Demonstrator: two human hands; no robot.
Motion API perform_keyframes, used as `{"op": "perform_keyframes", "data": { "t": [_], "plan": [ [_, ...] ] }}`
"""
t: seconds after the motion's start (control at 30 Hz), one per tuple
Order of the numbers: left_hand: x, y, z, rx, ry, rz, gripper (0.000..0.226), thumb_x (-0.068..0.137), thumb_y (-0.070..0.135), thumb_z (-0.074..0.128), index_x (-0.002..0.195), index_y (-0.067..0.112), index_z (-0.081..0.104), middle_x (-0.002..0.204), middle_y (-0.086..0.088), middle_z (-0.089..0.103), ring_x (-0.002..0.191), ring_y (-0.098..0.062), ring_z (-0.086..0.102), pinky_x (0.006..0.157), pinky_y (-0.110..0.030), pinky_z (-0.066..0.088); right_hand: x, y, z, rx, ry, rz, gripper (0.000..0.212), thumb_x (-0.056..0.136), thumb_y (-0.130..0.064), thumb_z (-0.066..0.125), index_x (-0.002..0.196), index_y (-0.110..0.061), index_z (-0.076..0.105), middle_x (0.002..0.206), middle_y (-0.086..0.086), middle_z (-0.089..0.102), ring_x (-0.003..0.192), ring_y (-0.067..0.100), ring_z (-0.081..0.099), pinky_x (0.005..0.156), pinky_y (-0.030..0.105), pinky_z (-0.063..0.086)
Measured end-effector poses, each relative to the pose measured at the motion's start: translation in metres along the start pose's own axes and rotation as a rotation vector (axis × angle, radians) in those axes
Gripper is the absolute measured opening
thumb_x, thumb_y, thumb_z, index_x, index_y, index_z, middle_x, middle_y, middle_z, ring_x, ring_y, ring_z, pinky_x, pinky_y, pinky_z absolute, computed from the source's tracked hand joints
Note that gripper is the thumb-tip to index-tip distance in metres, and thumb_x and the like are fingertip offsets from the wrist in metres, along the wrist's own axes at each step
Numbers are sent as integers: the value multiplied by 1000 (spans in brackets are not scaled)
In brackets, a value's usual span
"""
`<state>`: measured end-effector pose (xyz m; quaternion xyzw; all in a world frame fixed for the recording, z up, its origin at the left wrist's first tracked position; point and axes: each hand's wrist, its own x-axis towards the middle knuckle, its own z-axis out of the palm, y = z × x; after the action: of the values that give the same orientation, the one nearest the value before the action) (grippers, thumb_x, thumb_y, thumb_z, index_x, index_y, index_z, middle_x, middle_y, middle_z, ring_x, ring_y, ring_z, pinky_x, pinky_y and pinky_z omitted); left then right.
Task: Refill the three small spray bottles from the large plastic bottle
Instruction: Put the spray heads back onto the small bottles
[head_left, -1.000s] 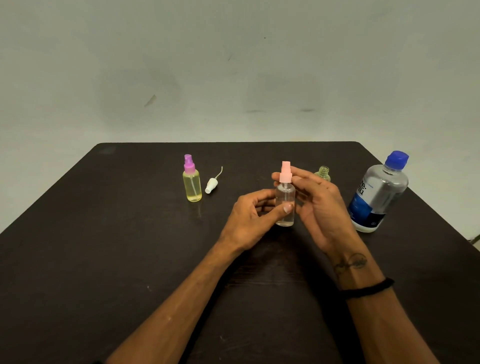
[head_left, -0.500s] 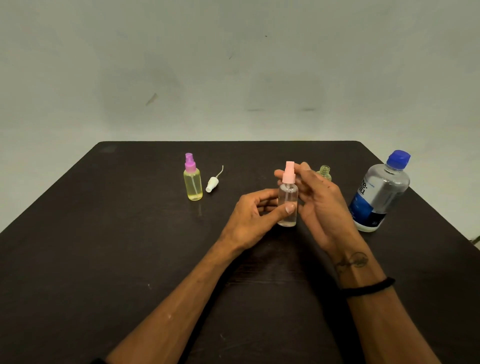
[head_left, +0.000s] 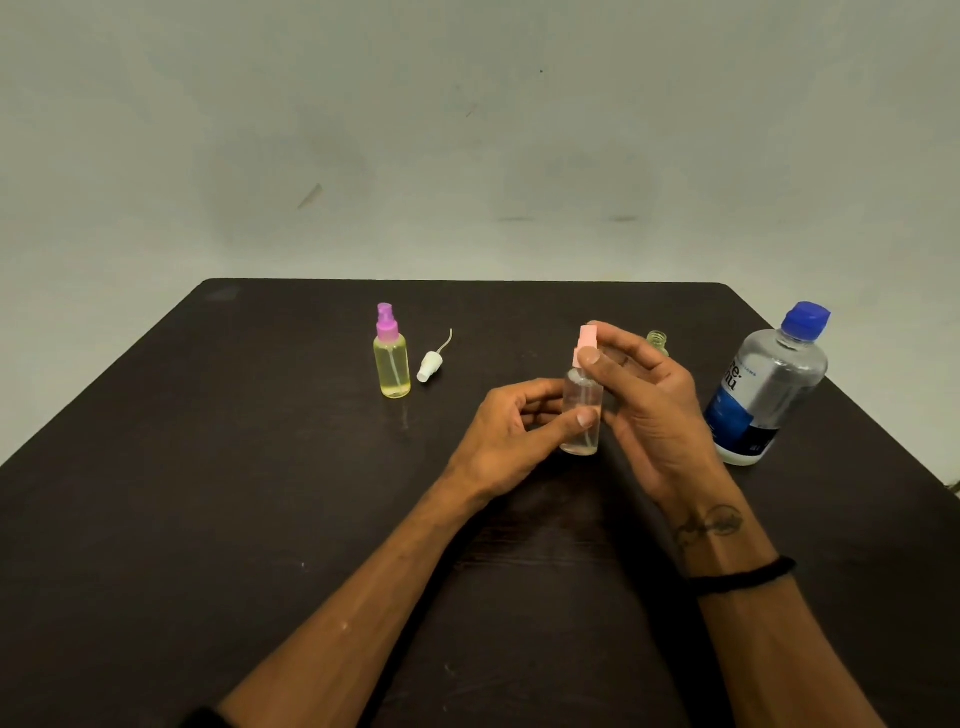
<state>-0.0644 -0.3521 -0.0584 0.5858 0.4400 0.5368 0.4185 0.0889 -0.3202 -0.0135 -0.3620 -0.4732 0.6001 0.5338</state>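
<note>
A clear small spray bottle with a pink spray top stands upright at the table's middle. My left hand grips its body, thumb across the front. My right hand pinches the pink top with thumb and fingers. A yellow-tinted spray bottle with a purple top stands at the back left, with a loose white spray head lying beside it. Behind my right hand, an open topless small bottle shows only its neck. The large clear plastic bottle, blue cap on, stands at the right.
The dark table ends at a pale wall behind. Its right edge runs close to the large bottle. A black band circles my right wrist.
My right hand's thumb and fingers have shifted on the pink top. The clear bottle stays upright in my left hand's grip. Nothing else has moved.
</note>
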Motion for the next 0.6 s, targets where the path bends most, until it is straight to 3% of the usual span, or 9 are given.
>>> {"op": "perform_keyframes", "data": {
  "t": [0.13,0.27,0.4,0.6],
  "plan": [
    [0,0,2,1,-8,8,31,98,13,72,128,7,71,116,-5,78,110,-17,74,101,-33,58,2,0,0,92,-52,80,38,95,-30,65,128,-12,68,123,12,76,121,25,70,107,52,54],
    [1,0,0,-30,-26,-7,30,99,13,70,129,6,70,118,-8,78,114,-24,73,105,-42,57,1,0,1,80,-95,111,32,108,-20,50,131,-4,65,122,15,76,121,26,70,106,46,54],
    [1,0,-1,-41,-28,-26,31,99,14,71,129,6,70,118,-10,77,114,-26,73,105,-44,57,1,0,0,69,-91,81,30,107,-14,51,130,-4,66,121,14,77,113,23,73,87,38,62],
    [0,0,-4,41,38,-5,31,95,17,76,125,9,73,115,-4,78,109,-16,74,101,-36,59,1,5,5,56,-19,-25,36,85,-20,71,118,-6,73,111,13,79,114,25,74,98,45,60]
  ]
}}
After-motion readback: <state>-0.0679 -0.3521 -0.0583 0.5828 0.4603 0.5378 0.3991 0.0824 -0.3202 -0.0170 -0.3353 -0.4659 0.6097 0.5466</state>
